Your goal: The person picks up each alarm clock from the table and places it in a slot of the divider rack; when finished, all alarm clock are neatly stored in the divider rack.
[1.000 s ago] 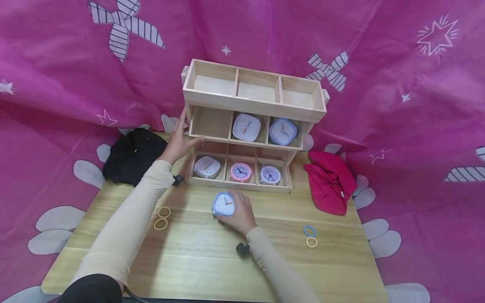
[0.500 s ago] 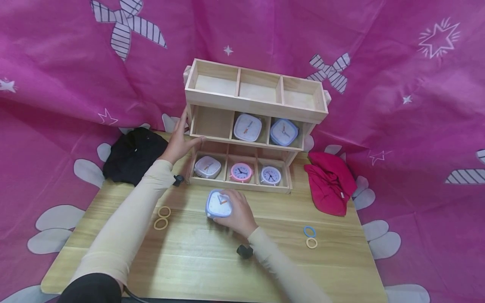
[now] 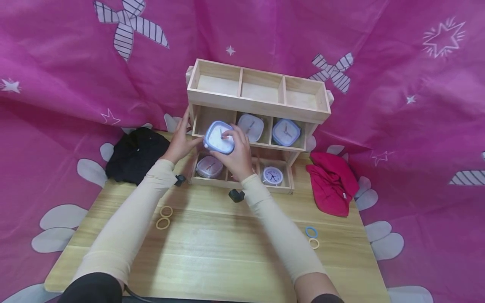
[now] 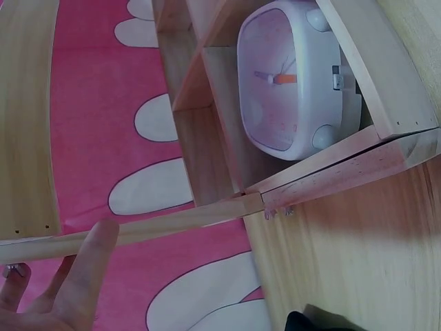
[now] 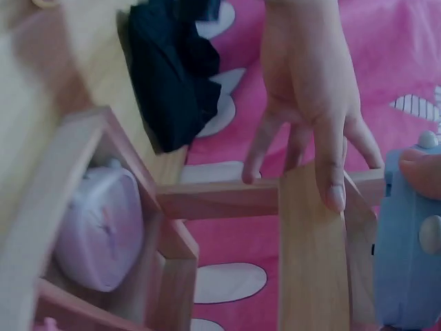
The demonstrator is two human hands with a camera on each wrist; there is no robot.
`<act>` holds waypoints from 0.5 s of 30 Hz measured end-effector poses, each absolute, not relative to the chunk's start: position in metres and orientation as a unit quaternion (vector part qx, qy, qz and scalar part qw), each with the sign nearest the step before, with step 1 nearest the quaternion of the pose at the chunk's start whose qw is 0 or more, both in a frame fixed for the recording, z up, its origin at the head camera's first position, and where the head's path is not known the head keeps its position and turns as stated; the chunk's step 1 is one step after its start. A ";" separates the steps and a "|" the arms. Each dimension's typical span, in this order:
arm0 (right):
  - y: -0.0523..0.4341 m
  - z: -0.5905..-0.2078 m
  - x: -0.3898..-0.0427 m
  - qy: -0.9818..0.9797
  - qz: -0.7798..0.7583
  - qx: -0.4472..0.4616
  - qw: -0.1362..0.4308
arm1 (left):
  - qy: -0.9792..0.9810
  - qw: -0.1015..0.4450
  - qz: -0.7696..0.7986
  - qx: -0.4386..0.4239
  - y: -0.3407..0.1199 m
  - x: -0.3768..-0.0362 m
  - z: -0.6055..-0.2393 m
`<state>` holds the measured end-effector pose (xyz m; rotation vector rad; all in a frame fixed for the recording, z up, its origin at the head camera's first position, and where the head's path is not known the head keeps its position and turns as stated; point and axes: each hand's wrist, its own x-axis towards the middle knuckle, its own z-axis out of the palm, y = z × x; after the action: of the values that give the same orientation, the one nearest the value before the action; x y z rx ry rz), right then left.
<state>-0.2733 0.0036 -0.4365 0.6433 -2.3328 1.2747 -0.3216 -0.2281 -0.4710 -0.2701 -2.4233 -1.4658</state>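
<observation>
Right hand (image 3: 235, 156) gripped the blue square clock (image 3: 219, 137), fingers (image 3: 229, 134) curled over its face and rim. Clock was off the worktop (image 3: 212, 256), tilted, right at the mouth of the left compartment on the middle tier of the wooden shelf unit (image 3: 257, 102); can't tell if it touched the wood. Right wrist view showed the clock's blue back (image 5: 412, 241) beside the shelf edge.

Left hand (image 3: 181, 141) rested flat on the shelf's left side panel, fingers straight and slightly spread, thumb on the front edge of the middle tier.

Middle tier held a white square clock (image 3: 251, 126) in the centre and a blue one (image 3: 286, 132) on the right. Bottom tier: a white clock (image 3: 209, 166) on the left, a round lilac one (image 3: 271, 175) on the right, centre hidden by the right wrist. Top tier's three compartments showed only bare wood.
</observation>
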 end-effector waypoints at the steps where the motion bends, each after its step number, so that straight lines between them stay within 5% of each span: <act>1: -0.001 -0.433 -0.279 -0.837 0.451 0.229 0.209 | -0.841 0.148 -0.511 -0.095 -0.228 -0.322 -0.471; 15: -0.036 -0.418 -0.336 -0.924 0.245 0.191 0.224 | -0.838 0.151 -0.515 -0.097 -0.228 -0.318 -0.470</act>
<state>-0.3359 -0.0365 -0.4176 0.5260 -2.5495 0.6761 -0.3185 -0.2280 -0.4696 -0.2782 -2.4064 -1.4790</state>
